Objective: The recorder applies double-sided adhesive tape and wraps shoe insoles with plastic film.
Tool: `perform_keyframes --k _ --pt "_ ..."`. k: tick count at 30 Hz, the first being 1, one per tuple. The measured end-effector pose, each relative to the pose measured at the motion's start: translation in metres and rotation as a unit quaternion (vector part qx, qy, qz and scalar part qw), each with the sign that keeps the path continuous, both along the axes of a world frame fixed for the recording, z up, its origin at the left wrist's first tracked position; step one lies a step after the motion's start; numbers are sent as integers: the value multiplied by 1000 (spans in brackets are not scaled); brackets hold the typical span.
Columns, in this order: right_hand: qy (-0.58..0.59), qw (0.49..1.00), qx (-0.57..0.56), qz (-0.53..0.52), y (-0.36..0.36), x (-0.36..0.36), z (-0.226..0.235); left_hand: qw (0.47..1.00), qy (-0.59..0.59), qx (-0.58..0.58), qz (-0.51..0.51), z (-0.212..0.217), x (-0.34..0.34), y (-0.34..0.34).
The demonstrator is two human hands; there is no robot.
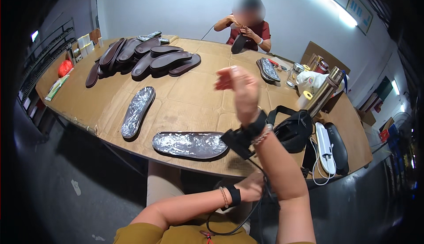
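Note:
My right hand (240, 87) is raised over the table, its fingers bent to the left and apart, somewhat blurred, with nothing visible in them. A black strap device (247, 133) and a bead bracelet circle that wrist. Low at the table's front edge, my left hand (251, 186) lies beside my right forearm, next to a black cable (263, 186); its fingers are mostly hidden. In front of me a dark shoe sole wrapped in shiny clear film (190, 145) lies crosswise. Another film-wrapped sole (138, 113) lies to its left, pointing away from me.
Bare brown soles (171, 61) are heaped at the far left of the cardboard-covered table (198, 94). Opposite, a co-worker (243, 34) holds a dark sole (239, 44). On the right are a black pouch (293, 131), a steel flask (326, 93), a white power strip (325, 148) and a glass jar (293, 75).

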State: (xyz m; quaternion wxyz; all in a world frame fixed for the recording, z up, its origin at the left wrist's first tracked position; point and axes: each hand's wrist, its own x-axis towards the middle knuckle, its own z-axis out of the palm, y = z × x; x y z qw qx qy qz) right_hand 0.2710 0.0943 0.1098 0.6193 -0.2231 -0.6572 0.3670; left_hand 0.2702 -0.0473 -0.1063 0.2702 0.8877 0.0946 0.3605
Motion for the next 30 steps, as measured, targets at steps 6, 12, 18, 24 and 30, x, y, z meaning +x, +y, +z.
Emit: perform_keyframes --k 6,12,18,24,30 --pt "-64 985 -95 127 11 -51 -61 985 28 166 -22 -56 36 -11" --pt "-133 970 -119 164 18 -52 -93 918 47 -349 -183 -27 28 6" --pt "-63 978 -166 112 24 -26 -119 826 137 -521 -164 9 -19 15" --pt "-45 977 -179 106 57 -9 -112 855 -189 -458 -155 -26 3 -30" --pt "10 974 -208 93 79 10 -134 881 14 -458 -118 2 -41 -18"
